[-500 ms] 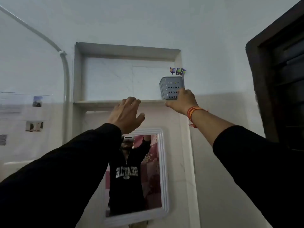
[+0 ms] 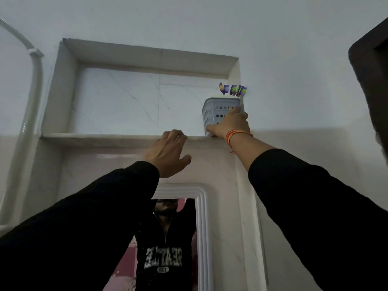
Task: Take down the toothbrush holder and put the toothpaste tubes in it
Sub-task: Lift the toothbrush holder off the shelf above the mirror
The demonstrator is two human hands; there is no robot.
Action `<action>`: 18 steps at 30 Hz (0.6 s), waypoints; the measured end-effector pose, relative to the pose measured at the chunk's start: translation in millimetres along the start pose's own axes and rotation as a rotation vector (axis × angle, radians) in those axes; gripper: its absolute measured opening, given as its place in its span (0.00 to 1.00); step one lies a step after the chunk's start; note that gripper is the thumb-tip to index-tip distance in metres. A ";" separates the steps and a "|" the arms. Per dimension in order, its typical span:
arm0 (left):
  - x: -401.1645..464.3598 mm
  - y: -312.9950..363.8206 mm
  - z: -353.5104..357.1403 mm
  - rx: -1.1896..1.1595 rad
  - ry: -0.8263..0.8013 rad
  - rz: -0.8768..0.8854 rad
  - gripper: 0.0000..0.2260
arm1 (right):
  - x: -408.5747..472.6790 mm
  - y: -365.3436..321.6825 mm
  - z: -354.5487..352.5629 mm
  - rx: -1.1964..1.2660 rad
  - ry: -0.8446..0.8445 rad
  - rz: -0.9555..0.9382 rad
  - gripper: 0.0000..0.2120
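A grey perforated toothbrush holder [image 2: 216,111] stands at the right end of a high wall niche shelf [image 2: 105,137]. Purple and green tops [image 2: 233,89] stick out of it. My right hand [image 2: 231,126], with an orange thread at the wrist, is wrapped around the holder's lower front. My left hand [image 2: 168,152] is raised just below the shelf's edge, fingers curled at the ledge, holding nothing. No toothpaste tubes show apart from whatever the coloured tops belong to.
A white-framed mirror [image 2: 201,238] hangs below the niche and reflects a person in a dark sweatshirt. A pipe [image 2: 31,97] runs down the wall at the left. A dark door frame [image 2: 369,91] stands at the right.
The view has tilted up and closer to the niche. My right hand has slid higher onto the holder's front. My left hand has risen to the shelf's edge.
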State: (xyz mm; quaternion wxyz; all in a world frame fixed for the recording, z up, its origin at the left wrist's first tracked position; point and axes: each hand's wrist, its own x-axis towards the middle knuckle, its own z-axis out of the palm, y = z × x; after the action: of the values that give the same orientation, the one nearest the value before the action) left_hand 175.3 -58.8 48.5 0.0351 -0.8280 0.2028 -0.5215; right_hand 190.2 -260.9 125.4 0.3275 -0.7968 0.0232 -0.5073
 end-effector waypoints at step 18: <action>-43.9 -13.5 9.3 -0.207 0.015 0.070 0.31 | -71.2 -28.8 -62.2 0.339 -0.057 0.058 0.55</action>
State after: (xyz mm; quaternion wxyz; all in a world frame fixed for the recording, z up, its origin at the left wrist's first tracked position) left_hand 171.1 -31.5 10.7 -0.0340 -0.8156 0.2849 -0.5024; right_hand 96.0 -243.0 101.4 0.4725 -0.7432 -0.0490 -0.4713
